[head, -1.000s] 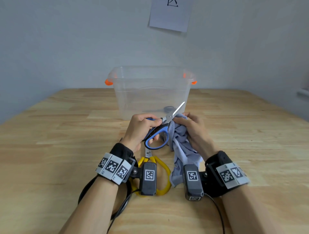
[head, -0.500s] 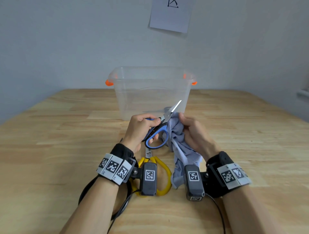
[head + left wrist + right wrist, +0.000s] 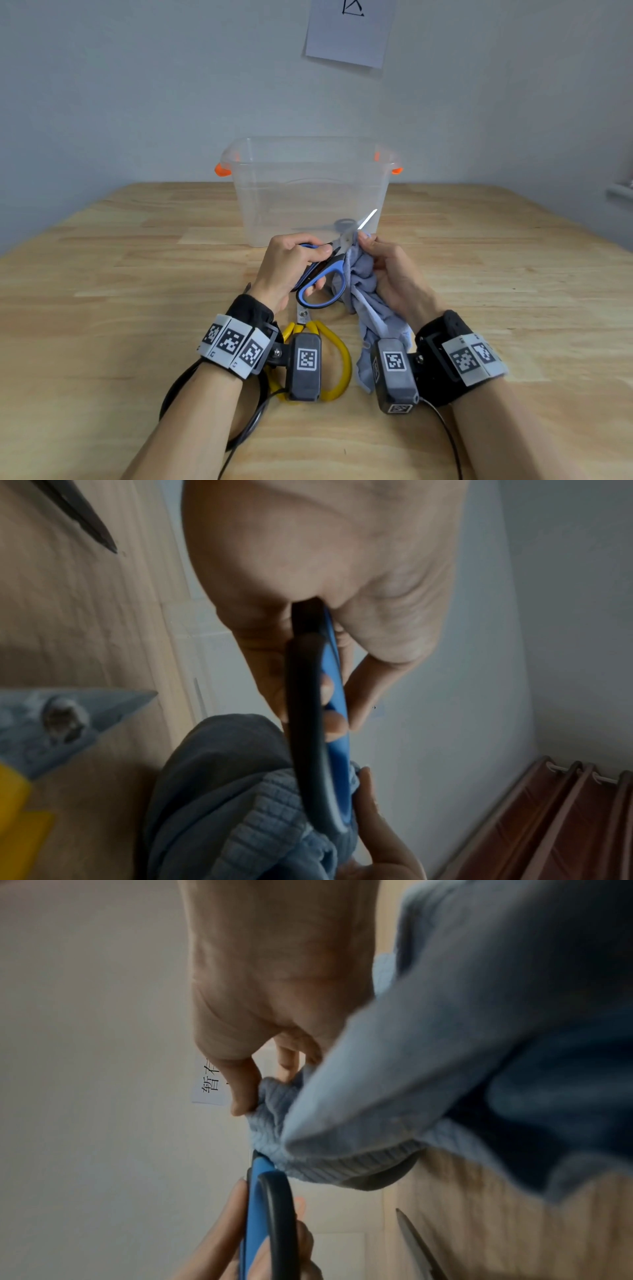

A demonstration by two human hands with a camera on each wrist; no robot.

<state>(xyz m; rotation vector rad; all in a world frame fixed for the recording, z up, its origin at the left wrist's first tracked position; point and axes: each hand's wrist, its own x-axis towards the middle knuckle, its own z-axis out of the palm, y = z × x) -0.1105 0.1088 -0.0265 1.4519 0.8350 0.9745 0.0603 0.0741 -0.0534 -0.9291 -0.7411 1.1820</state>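
the blue-handled scissors (image 3: 322, 281) are held up off the table (image 3: 130, 281), in the middle of the scene just near of the clear plastic bin (image 3: 308, 185). the left hand (image 3: 289, 265) grips their handles from the left: the fingers curl through the big loop and the thumb lies over the upper handle. the blade slants up toward the far right, and its bright tip shows against the bin's front wall. whether the blades are apart or together cannot be told, since the cloth covers them near the pivot.

the light blue cloth (image 3: 363, 291) sits on the right side of the scissors and touches them. the right hand (image 3: 394, 272) pinches the cloth's bunched top between thumb and fingertips right at the base of the blade, so the two hands are close together with only scissors and cloth between them. the rest of the cloth hangs from that hand toward the near side, and its tail lies on the table by the right wrist. in the right wrist view the ribbed fold of cloth presses against the top of the blue handle.

a pair of yellow-handled scissors (image 3: 340, 359) lies flat on the table nearer the person, between the two wrists, partly hidden by the left wrist camera. a grey shape (image 3: 342, 224) shows dimly through the bin wall. a sheet of paper (image 3: 347, 32) hangs on the far wall.
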